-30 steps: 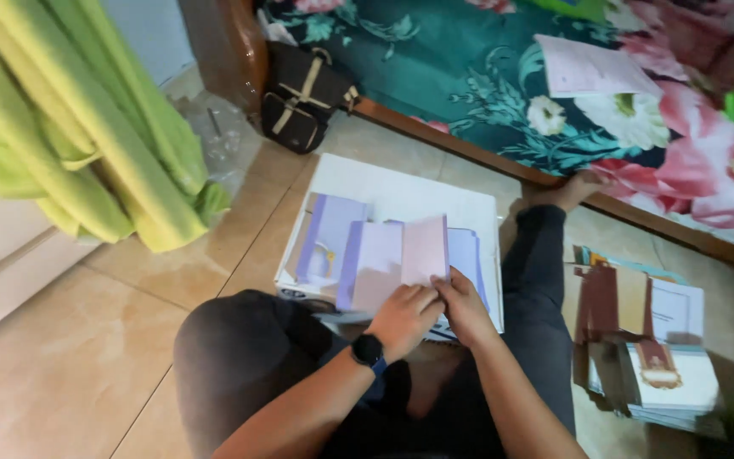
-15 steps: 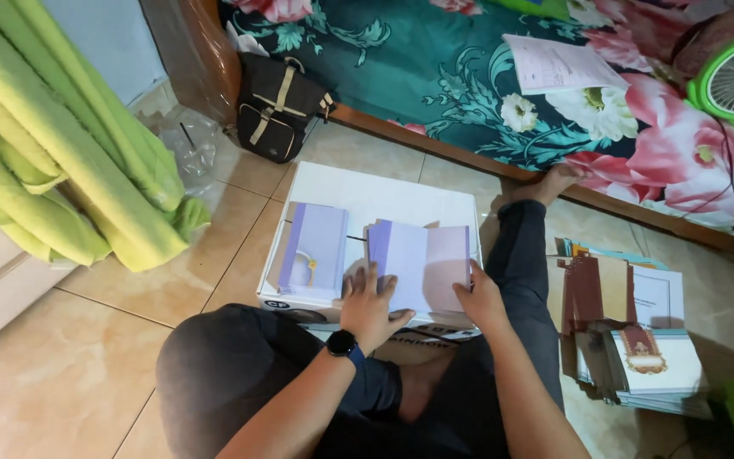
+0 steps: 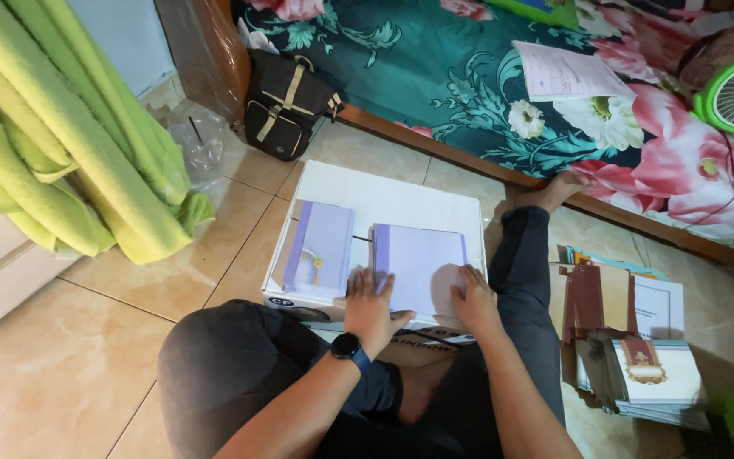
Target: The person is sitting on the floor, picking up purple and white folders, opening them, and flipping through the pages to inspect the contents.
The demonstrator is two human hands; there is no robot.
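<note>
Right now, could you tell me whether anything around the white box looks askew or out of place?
Mostly tidy. Both hands, left hand and right hand, press flat on a lilac card on the white box. The one untidy spot is the stack of cards on the floor at the right: it is fanned out and slipping, edges misaligned.

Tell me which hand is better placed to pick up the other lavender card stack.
Left, probably. The left hand presses the near stack's left edge, next to the other stack; the right hand sits farther away.

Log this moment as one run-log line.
left hand: flat on lavender card | right hand: pressing same card | support: white box | beside: second lavender card
</note>
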